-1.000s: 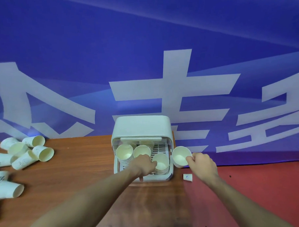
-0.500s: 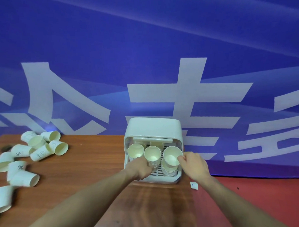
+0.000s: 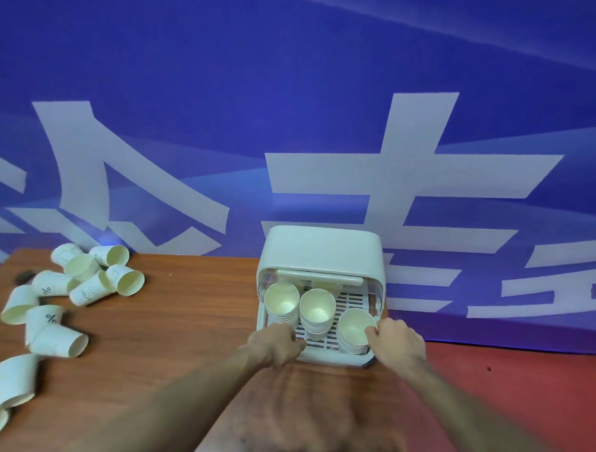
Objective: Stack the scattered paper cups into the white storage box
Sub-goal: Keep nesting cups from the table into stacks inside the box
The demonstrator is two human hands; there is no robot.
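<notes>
Pinching the right cup stack's (image 3: 354, 329) rim, right hand (image 3: 395, 339); left hand (image 3: 276, 343) (fingers hidden) unclear.

Both arms reached forward, left hand (image 3: 276, 343) curled knuckles-up, right hand (image 3: 395, 341) pinching with thumb and fingers.

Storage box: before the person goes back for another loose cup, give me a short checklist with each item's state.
1. Storage box open at the front: ok.
2. Three cup stacks upright on its rack: ok.
3. Right hand off the right stack: not ok, fingers pinch its rim.
4. Left hand empty: cannot tell, fingers curled at the box's front edge.
5. Loose cups left on the table: ok, many lie at the left.
</notes>
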